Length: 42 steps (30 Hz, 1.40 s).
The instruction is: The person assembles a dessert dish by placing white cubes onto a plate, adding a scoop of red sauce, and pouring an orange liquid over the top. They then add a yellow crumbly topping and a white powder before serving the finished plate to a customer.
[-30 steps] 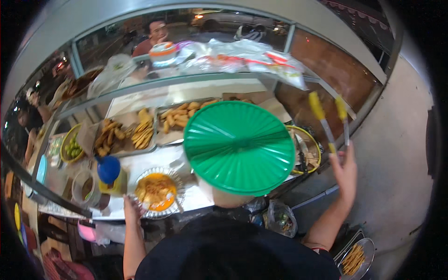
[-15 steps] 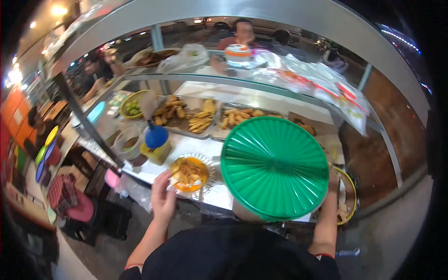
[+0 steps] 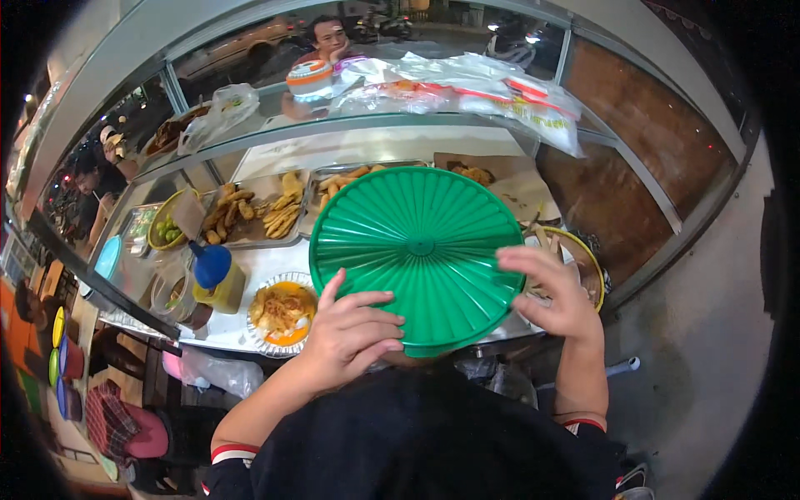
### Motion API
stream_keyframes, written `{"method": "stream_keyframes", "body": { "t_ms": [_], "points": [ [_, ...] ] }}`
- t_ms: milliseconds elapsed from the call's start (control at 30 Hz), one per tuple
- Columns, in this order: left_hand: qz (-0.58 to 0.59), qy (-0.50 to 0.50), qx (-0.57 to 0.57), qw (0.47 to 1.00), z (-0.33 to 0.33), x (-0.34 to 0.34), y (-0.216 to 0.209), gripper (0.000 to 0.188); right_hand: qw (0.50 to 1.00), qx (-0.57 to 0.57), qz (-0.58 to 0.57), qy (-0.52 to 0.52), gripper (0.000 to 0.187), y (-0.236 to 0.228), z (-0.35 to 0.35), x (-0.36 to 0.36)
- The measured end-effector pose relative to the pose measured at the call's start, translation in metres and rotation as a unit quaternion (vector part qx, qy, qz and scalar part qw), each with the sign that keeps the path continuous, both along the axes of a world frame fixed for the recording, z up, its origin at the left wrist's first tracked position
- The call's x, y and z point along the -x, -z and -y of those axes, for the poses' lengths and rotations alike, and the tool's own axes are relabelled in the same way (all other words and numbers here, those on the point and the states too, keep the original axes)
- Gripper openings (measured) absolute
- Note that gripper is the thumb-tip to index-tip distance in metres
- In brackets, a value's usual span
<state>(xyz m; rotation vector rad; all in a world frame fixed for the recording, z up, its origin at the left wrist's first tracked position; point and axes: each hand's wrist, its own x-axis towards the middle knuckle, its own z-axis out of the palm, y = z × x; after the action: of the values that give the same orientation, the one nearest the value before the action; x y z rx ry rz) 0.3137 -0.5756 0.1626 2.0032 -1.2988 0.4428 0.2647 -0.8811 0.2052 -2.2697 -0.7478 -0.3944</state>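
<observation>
A large round green lid with radiating ribs covers whatever is beneath it, in front of me. My left hand is open, its fingers stretched over the lid's near left edge. On the right, my right hand is open too, fingers and thumb apart at the lid's right rim; whether it touches cannot be told. A scalloped clear plate lies just left of my left hand. It carries a food portion in orange sauce.
Behind the lid are trays of fried snacks. A blue funnel tops a yellow container at left, near a basket of green fruits. A yellow-rimmed basket stands right. Plastic packs fill the glass shelf; a person sits beyond.
My left hand has left the plate's side for the lid's left edge. My right hand has come up from beside the basket to the lid's right rim. The view has shifted right.
</observation>
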Motion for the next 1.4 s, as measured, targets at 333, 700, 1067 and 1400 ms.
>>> {"method": "stream_keyframes", "body": {
  "t_ms": [333,700,1067,1400],
  "points": [
    [0.034,0.013,-0.044,0.998,0.006,0.007,-0.003,0.030,0.971,0.230,0.040,-0.048,0.061,-0.001,-0.068,0.014],
    [-0.011,-0.093,0.085,0.992,-0.012,-0.003,0.023,0.086,0.962,0.243,0.103,-0.072,0.050,0.009,-0.084,0.005],
    [-0.109,-0.133,0.258,0.951,-0.013,-0.013,0.037,0.103,0.959,0.239,0.145,-0.040,0.029,-0.073,-0.083,0.004],
    [-0.199,-0.104,0.202,0.953,-0.019,-0.020,0.045,0.092,0.879,0.163,0.435,0.105,0.034,-0.100,-0.051,-0.023]
  ]
}}
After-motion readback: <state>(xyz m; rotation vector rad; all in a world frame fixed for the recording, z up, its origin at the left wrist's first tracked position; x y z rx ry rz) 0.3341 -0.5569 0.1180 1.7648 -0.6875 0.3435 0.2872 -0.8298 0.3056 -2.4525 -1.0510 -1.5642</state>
